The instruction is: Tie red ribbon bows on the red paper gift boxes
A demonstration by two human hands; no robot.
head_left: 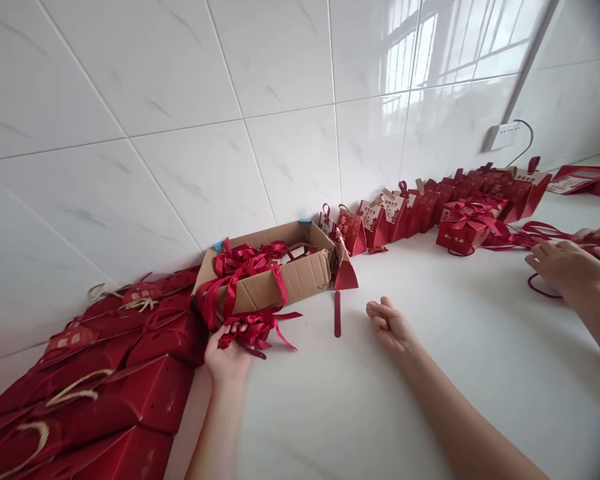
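Observation:
My left hand (229, 357) is palm up at the front of a cardboard box, its fingers curled around a bunch of red satin ribbon (260, 329). Loose ribbon ends stick out to the right of that hand. My right hand (393, 327) hovers over the white table with its fingers curled in, and nothing shows in them. Between my hands a dark red strap (337, 315) lies flat on the table. The open cardboard box (300, 283) holds more red ribbon, some hanging over its front wall.
Red gift boxes with rope handles (155, 393) are stacked at the left. Small triangular red boxes (375, 223) line the tiled wall. A ribbon-tied red box (463, 227) stands at the right, near another person's hands (573, 267) handling ribbon.

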